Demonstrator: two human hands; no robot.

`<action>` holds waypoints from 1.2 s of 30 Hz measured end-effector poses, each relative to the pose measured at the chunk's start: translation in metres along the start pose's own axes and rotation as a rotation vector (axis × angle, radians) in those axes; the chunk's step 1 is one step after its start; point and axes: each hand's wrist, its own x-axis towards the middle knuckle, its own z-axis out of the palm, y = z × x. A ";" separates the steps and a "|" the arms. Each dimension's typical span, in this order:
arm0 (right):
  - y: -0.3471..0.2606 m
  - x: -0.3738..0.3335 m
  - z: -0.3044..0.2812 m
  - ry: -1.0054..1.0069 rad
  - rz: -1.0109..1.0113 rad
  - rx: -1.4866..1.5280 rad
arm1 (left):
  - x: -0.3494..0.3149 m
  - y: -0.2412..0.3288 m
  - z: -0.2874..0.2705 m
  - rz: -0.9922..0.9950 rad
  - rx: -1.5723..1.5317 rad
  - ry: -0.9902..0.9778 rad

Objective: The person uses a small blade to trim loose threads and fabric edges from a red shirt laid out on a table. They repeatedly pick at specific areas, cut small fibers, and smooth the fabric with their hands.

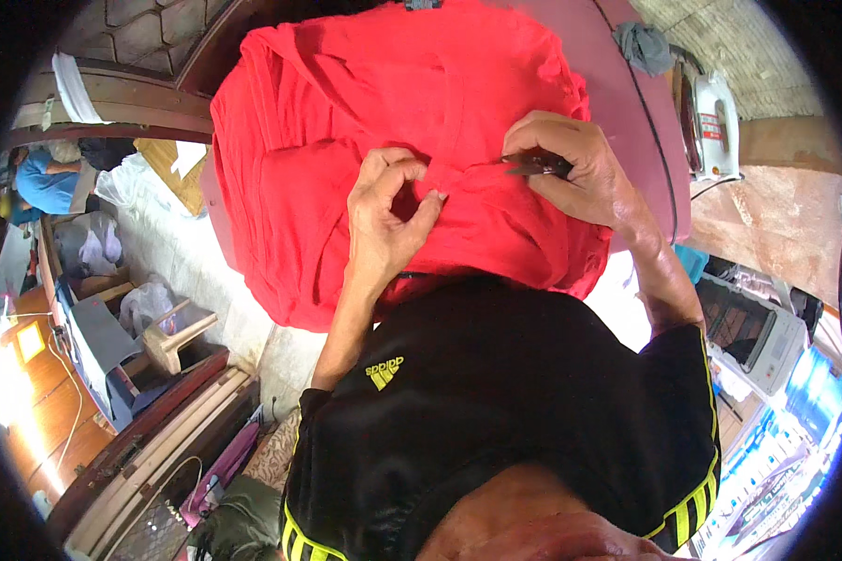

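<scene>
A large red cloth garment (384,84) lies spread and rumpled in front of me, its near edge hanging close to my body. My left hand (390,210) pinches a fold of it near the middle, with thumb and forefinger closed together. To the right, my right hand (575,168) is closed around a small dark pointed tool (541,165). The tool's tip points left toward the pinched fold, just above the red cloth. Its exact kind is partly hidden by my fingers.
Under the garment is a pink tabletop (660,112), with a black cord (662,150) running along its right side. A grey cloth (644,47) and a white iron (718,131) stand at the right. On the left are a wooden stool (173,341), plastic bags (145,304) and a person in blue (45,182).
</scene>
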 end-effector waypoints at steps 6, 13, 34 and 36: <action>-0.016 0.042 -0.032 -0.176 0.143 0.217 | 0.038 0.010 -0.007 0.166 0.029 0.051; 0.031 0.083 -0.023 -0.365 0.180 0.388 | 0.067 0.010 -0.009 -0.057 -0.207 -0.031; 0.024 0.018 -0.010 0.012 -0.153 -0.288 | 0.022 -0.018 0.009 0.184 0.205 0.091; 0.024 0.020 -0.009 0.030 -0.135 -0.228 | 0.027 -0.015 0.007 0.146 0.217 0.095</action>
